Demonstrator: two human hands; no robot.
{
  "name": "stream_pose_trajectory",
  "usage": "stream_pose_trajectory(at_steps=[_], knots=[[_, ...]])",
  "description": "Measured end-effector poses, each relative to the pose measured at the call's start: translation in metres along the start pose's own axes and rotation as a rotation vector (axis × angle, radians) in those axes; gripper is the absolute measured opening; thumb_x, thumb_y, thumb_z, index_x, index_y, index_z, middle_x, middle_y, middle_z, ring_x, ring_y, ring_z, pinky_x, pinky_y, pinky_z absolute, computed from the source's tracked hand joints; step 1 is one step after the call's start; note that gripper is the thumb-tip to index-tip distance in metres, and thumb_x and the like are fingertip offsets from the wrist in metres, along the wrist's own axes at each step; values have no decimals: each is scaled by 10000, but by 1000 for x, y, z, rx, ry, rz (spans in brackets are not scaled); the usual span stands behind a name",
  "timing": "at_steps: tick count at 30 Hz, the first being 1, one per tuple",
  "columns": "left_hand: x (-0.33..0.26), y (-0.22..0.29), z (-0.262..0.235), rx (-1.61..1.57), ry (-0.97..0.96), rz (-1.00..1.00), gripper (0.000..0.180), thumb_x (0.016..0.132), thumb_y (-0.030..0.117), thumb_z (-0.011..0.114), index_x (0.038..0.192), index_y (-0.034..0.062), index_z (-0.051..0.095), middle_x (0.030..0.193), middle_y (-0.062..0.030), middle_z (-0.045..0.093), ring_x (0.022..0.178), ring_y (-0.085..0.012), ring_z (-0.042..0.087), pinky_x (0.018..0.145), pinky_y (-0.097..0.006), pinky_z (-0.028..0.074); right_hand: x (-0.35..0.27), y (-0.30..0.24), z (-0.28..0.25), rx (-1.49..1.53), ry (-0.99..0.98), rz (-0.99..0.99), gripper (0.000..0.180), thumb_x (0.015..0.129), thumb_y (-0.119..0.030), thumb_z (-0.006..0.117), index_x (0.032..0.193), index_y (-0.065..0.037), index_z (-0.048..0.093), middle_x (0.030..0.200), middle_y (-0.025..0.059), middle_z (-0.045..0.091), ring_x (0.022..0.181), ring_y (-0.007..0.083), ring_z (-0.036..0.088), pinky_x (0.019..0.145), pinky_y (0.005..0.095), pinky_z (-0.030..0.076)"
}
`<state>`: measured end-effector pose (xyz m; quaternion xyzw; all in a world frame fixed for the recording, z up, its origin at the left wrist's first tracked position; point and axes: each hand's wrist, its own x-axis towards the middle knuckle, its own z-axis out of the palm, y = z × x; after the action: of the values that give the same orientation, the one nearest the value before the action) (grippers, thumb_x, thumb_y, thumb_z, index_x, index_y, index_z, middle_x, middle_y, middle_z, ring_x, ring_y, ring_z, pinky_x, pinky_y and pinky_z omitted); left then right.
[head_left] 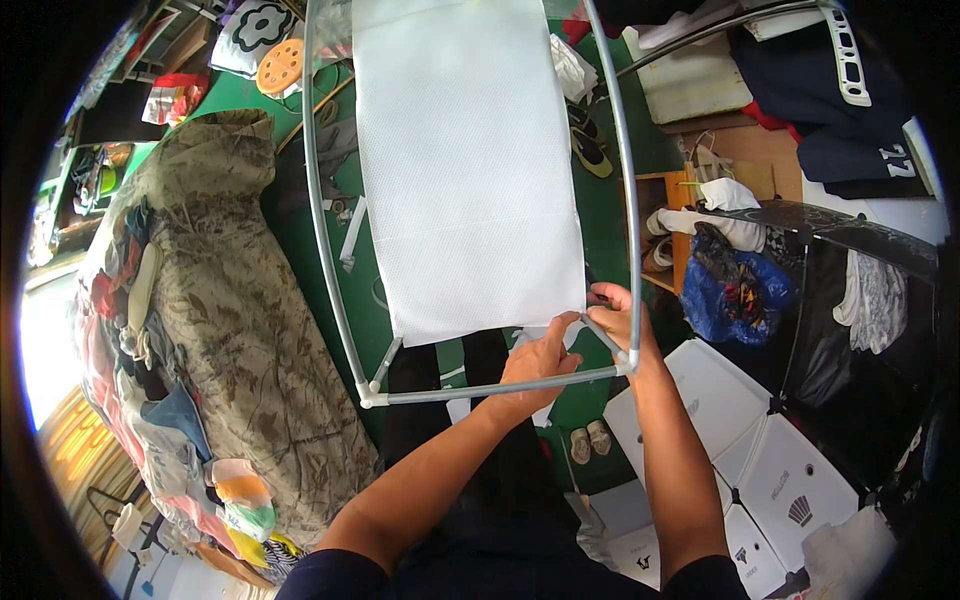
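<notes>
A long white textured sheet point(465, 180) lies within a frame of grey tubes point(490, 388) with white corner joints point(627, 361). At the sheet's near right corner, my right hand point(618, 318) closes around the short grey tube that runs from the joint to the sheet. My left hand point(540, 358) reaches over the near crossbar, its index finger stretched out to the sheet's corner. Its thumb is apart from that finger, and its remaining fingers are partly hidden. Another short tube point(385, 365) meets the sheet's near left corner.
A camouflage-patterned cover point(220, 330) and heaped clothes point(150, 330) lie to the left. White panelled boxes point(790, 490) stand at lower right, near a blue plastic bag point(735, 290). Slippers point(590, 441) sit on the green floor point(575, 400). A dark garment point(800, 110) lies at upper right.
</notes>
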<state>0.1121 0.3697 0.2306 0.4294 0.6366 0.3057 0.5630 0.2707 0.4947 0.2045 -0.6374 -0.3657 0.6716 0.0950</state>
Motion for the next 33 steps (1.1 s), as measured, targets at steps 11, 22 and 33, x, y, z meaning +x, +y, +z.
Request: stream_pose_trajectory(at_steps=[11,22,33], knots=[[-16,-18,8,200,137,158,641,906,166,748,1479,91,470,705,-143,699,664,-353,718,643,-474,573,-19,2,-5,160,48,-7,441,893,-8,784,1307,33,635,1161,109,696,931,136,697,796,253,572],[-64,-34,-28,189,-72,31,652,931,148,727,1508,119,425,812,-117,669,781,-367,690,702,-489,542,-18,-17,4,-54,53,-102,461,824,-80,870,1206,81,667,1026,104,699,902,147,680,786,269,563],[-109,-87,-74,267,-18,-66,659,914,183,757,1500,131,460,851,-102,711,857,-362,714,772,-481,568,8,-26,4,-362,-49,-101,407,822,-38,804,1174,98,653,1018,127,724,850,144,677,734,290,554]])
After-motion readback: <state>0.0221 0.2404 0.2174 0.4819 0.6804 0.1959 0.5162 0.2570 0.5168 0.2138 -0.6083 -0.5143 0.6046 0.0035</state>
